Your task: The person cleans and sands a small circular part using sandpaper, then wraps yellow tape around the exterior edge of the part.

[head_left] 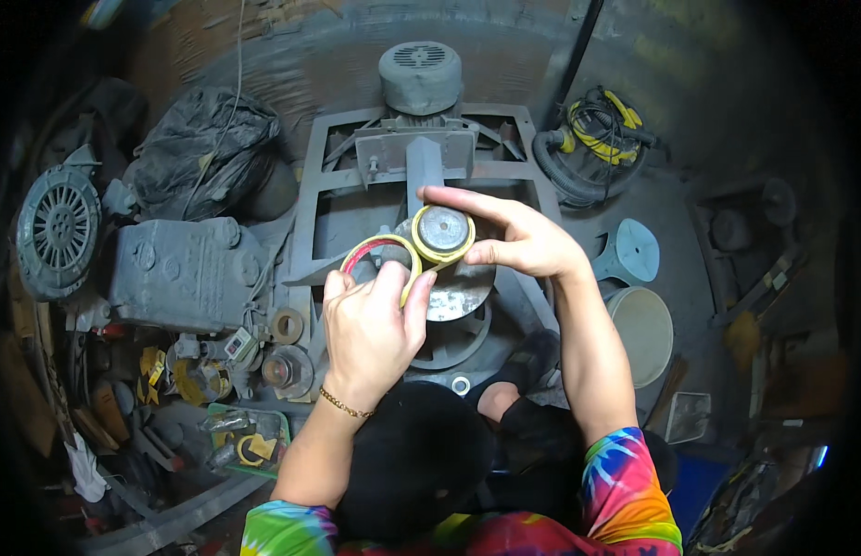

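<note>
My left hand (370, 315) is closed on a roll of yellow tape (414, 260) with a reddish inner face. Right beside the roll, a round metal cylinder (443, 229) stands up from a shiny metal disc (460, 298), with yellow tape around its side. A yellow strip appears to run between roll and cylinder at their near side. My right hand (527, 239) curves about the cylinder, fingers along its far side and thumb against its right edge. Its other fingers are partly hidden.
Behind the disc, a grey motor (420, 79) stands on a metal frame (312, 199). At left are a dusty gearbox-like casing (185, 278) and a green tray (280, 428). A blue stool (634, 250), a bucket (641, 338) and a coiled hose (565, 176) stand at right.
</note>
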{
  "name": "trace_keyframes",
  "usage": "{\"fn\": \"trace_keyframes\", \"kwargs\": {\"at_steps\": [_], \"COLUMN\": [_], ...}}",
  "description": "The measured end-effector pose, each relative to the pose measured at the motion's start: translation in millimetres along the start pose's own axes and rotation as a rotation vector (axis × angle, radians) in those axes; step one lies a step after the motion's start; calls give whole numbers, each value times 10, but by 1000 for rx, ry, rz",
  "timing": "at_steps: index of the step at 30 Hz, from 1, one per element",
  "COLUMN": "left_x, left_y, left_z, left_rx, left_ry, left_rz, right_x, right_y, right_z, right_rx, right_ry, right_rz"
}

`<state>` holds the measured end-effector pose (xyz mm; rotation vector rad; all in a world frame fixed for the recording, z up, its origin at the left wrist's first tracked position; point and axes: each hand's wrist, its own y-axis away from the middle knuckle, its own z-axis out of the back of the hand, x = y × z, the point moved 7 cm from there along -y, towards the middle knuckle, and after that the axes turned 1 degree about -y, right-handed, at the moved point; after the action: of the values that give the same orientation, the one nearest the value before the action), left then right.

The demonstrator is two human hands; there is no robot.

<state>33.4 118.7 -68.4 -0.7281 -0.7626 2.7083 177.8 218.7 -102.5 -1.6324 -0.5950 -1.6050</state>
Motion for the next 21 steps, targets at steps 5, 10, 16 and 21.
{"fn": "trace_keyframes", "kwargs": {"at_steps": [5,10,16,21], "left_x": [-2,105,71,38], "left_y": [-24,30,37,49], "left_z": [-32,-37,5,-7], "left_rx": [24,62,28,32], "left_ry": [67,60,50,70], "left_rz": [-39,-28,-73,-66], "right_x": [224,528,835,816], "right_y": [-86,-170,-312,-352], "right_z": [82,-195,-406,-378], "right_rx": [237,356,465,624], "right_ry": [470,921,1270,1275], "right_rz": [63,134,157,103]}}
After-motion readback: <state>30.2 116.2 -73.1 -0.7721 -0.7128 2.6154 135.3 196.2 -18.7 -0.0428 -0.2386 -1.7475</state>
